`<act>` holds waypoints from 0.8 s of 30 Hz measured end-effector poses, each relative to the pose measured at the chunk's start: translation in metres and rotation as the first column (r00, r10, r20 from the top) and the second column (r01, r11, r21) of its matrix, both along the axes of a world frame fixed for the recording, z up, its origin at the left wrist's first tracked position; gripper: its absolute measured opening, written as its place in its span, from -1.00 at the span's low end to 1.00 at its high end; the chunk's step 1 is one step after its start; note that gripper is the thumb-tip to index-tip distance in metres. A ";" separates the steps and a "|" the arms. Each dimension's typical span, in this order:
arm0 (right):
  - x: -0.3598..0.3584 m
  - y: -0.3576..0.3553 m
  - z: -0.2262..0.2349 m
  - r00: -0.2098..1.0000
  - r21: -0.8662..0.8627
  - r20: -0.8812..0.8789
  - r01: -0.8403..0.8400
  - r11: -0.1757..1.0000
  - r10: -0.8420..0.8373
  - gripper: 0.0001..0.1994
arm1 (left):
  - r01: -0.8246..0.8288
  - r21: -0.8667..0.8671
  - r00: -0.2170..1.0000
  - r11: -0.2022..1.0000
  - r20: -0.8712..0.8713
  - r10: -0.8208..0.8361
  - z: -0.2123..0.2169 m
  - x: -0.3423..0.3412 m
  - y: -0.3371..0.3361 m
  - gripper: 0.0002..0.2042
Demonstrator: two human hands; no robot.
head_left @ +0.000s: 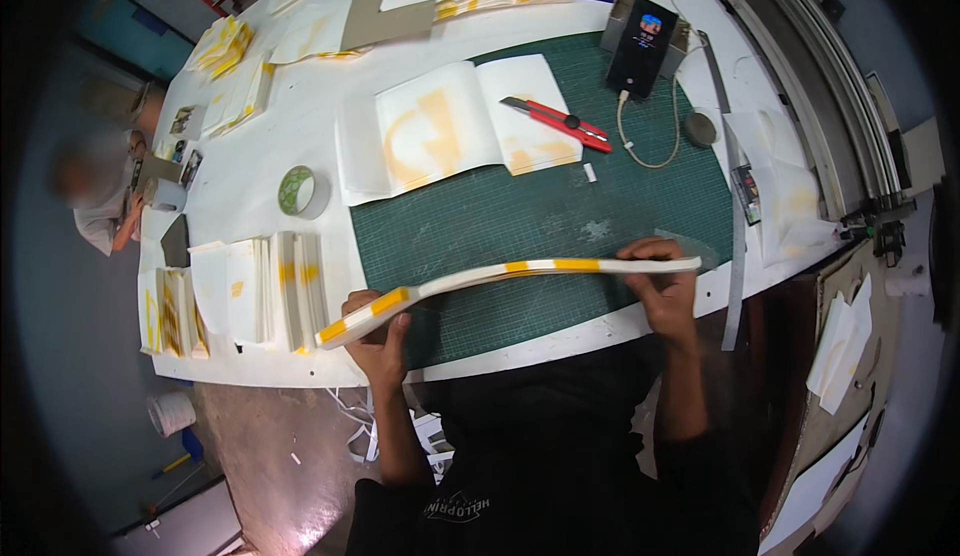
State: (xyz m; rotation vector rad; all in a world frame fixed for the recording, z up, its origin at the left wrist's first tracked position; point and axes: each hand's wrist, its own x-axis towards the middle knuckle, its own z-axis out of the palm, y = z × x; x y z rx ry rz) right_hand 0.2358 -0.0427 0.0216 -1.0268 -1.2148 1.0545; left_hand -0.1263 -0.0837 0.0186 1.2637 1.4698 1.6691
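Observation:
A thick stack of white printed sheets (pixel 480 278) with yellow marks along its edge bows between my hands above the near part of the green cutting mat (pixel 450 236). My left hand (pixel 378 354) is closed around its left end, which dips lower. The right end is gripped by my right hand (pixel 665 296), thumb below and fingers on top. Beyond it, wide white sheets with pale orange print (pixel 420 136) lie spread on the mat. A red utility knife (pixel 565 126) rests on them, its blade end pointing left. Near the knife is a small white scrap (pixel 589 173).
A tape roll (pixel 303 193) stands left of the mat. Stacks of yellow-marked sheets (pixel 250 291) line the table's near left. A phone (pixel 640 48) with a cable leans at the back right. A long metal strip (pixel 735 246) hangs over the right edge. Another person (pixel 110 196) sits far left.

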 end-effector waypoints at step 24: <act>0.013 -0.008 -0.036 0.995 -0.006 0.096 -0.035 0.999 0.035 -0.83 | 0.143 -0.052 0.971 0.988 -0.187 -0.150 -0.027 -0.036 0.000 -0.84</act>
